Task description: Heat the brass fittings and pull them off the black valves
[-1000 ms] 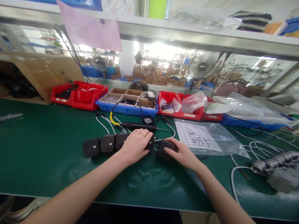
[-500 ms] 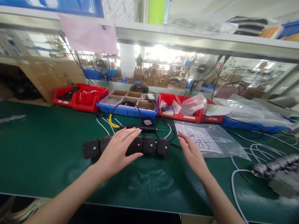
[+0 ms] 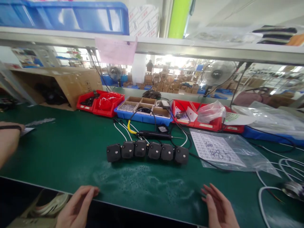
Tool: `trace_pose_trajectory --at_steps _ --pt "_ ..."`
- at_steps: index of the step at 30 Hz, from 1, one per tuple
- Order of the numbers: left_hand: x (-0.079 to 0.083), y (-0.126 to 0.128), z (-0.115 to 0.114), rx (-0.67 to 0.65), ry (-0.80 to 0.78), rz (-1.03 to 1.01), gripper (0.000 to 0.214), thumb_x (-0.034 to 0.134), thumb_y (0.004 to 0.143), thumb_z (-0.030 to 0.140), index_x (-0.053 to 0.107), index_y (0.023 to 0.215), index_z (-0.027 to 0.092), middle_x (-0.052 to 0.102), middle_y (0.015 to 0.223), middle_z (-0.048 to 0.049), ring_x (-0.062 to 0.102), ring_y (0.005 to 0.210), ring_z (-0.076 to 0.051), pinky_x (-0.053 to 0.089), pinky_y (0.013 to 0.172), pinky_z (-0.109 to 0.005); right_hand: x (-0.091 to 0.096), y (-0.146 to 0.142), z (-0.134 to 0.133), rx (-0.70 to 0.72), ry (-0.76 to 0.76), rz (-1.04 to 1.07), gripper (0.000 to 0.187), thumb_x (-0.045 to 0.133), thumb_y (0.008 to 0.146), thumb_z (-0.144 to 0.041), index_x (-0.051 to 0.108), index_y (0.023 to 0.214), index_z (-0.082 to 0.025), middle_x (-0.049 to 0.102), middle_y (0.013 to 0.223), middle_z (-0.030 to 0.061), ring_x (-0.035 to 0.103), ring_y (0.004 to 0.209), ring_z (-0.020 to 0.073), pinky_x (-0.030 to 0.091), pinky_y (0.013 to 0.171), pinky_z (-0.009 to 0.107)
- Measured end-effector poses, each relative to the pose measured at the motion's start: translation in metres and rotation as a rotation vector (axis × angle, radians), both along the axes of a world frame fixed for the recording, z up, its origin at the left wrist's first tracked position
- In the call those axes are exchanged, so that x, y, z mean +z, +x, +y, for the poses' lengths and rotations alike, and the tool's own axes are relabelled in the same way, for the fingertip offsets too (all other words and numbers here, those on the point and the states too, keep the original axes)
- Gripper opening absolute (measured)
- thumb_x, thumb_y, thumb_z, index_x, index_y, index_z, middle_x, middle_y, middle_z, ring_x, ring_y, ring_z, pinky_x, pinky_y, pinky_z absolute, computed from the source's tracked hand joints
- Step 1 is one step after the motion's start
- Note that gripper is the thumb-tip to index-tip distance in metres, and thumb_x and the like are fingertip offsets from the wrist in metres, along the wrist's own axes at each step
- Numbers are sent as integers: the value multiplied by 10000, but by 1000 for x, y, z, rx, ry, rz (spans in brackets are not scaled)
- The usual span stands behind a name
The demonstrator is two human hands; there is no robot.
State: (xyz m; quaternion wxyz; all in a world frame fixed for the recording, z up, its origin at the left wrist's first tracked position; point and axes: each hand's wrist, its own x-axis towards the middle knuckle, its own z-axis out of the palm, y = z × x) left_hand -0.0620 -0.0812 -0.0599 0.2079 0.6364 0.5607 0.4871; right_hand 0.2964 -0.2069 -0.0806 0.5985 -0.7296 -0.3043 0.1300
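Observation:
Several small black square parts [image 3: 147, 151] lie side by side in a row on the green table mat [image 3: 71, 148]. My left hand [image 3: 77, 207] hovers at the table's near edge, fingers stretched out and holding nothing. Over the near right of the mat, my right hand [image 3: 219, 209] is also open and empty. Both hands are well short of the row. A black electric screwdriver [image 3: 155, 135] with a yellow-ended cable lies just behind the row.
Red bins [image 3: 102, 103] and a blue tray of cardboard compartments [image 3: 143, 110] line the back. A clear bag with a label sheet [image 3: 218, 149] lies to the right, white cables [image 3: 268, 177] beyond it. Another person's forearm [image 3: 8, 139] rests at the far left.
Both my hands let go of the black parts and drew back to the near edge. The parts now stand in one straight row. The camera view tilted up and shifted left.

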Motion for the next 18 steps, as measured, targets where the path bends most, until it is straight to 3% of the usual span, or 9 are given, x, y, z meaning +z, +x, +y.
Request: trace_pose_trajectory --at_steps 4,9,14,18 --pt "2 -8 3 -17 -69 -71 392 616 865 608 703 878 225 737 878 -24 738 802 -200 611 783 -224 6 5 5 -37 -32 24 737 586 878 -727 497 1327 -150 646 1202 122 676 975 238 570 869 313" --pt "8 -3 4 -57 -3 -37 348 626 876 557 708 846 220 726 851 -23 732 773 -170 585 743 -168 -1 11 7 -36 -126 34 917 620 724 -844 498 1307 -146 652 1188 144 666 1034 288 577 875 364" --pt "11 -1 3 -48 18 -6 325 601 900 520 700 827 220 716 834 -21 722 759 -166 578 726 -175 3 8 10 -95 -171 80 1054 620 585 -926 513 1277 -138 652 1178 167 649 1058 342 551 913 446" --pt "13 1 2 -40 33 -2 332 597 902 521 700 819 216 717 831 -21 721 745 -163 576 723 -173 5 8 10 -88 -179 46 1000 605 633 -901 522 1276 -139 658 1172 160 653 1055 339 555 897 444"
